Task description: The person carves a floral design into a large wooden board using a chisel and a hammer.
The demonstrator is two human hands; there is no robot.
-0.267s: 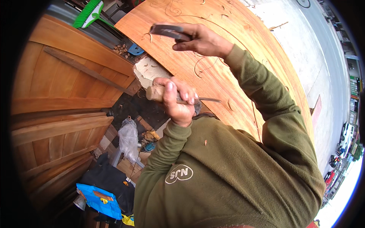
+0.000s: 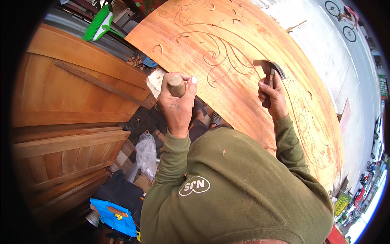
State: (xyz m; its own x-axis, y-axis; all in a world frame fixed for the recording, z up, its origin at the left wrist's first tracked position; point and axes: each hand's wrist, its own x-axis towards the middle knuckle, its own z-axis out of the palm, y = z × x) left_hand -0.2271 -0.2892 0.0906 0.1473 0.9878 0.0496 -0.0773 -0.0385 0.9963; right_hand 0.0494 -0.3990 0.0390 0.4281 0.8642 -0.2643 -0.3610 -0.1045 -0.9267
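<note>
My left hand [image 2: 177, 106] is closed around the wooden handle of a chisel [image 2: 176, 84]. The handle's end points up, and the blade is hidden behind the hand. My right hand [image 2: 277, 99] grips a claw hammer [image 2: 269, 66] by its handle, its dark head raised above the board. Beneath both tools lies a wide reddish wooden board [image 2: 239, 95] with a curved far edge. Scrolls and leaf shapes are carved or drawn along it, and curled shavings lie scattered on top. The left hand is by the board's near left edge.
Panelled wooden doors [image 2: 73, 93] stand at the left. A green and white broom head [image 2: 98, 23] is at the upper left. Beside me are a clear plastic bag [image 2: 145, 152] and a blue bag [image 2: 115, 219]. Beyond the board, pavement and a road carry a bicycle [image 2: 341, 18].
My right hand with the hammer has swung right and nearer, off the board's left part. My left hand has turned the chisel so its handle end faces up and its blade no longer shows.
</note>
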